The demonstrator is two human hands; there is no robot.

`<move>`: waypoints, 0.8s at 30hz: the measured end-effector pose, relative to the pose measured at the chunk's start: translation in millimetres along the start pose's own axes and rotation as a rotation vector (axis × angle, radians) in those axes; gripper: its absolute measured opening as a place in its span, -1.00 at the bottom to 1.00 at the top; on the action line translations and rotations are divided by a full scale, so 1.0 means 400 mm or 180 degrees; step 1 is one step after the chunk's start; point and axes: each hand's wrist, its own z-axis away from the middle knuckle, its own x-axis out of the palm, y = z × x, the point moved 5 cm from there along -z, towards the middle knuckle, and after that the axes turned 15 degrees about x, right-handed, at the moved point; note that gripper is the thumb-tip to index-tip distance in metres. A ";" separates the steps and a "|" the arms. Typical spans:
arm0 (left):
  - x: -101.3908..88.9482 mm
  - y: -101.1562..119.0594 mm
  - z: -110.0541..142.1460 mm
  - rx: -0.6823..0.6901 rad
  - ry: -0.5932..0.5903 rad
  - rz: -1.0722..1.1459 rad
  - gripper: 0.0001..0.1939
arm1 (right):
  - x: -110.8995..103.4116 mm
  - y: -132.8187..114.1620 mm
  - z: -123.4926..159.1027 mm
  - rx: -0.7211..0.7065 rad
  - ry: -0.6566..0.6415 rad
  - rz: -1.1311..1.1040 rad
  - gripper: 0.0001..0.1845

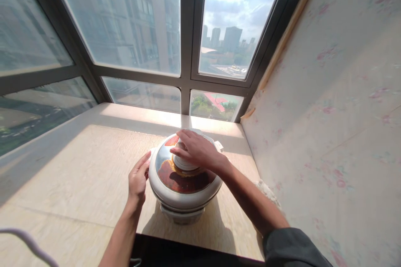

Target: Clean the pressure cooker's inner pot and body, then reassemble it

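Note:
A white electric cooking pot (184,200) stands on a pale stone windowsill (78,167). Its glass lid (181,177) shows dark red-brown contents beneath. My right hand (196,150) lies over the white knob (184,162) on top of the lid, fingers curled round it. My left hand (138,179) rests flat against the pot's left side, fingers stretched along the rim.
Large windows with dark frames (186,50) run along the back and left of the sill. A wall with pale floral paper (328,112) closes the right side. A dark surface edge (188,254) lies below the sill. A pale cord (28,242) crosses the lower left corner.

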 end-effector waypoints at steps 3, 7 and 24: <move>0.001 -0.005 0.000 0.0247 0.0002 -0.0013 -0.37 | 0.013 -0.014 0.006 0.0084 -0.0017 0.0298 -0.64; 0.008 -0.015 0.004 0.0509 0.0056 -0.0009 -0.44 | 0.009 0.000 0.029 -0.0081 0.0111 0.0132 -0.59; 0.034 0.014 0.028 0.0387 0.0237 0.0191 -0.45 | 0.033 -0.012 0.043 0.0591 0.0466 0.0496 -0.62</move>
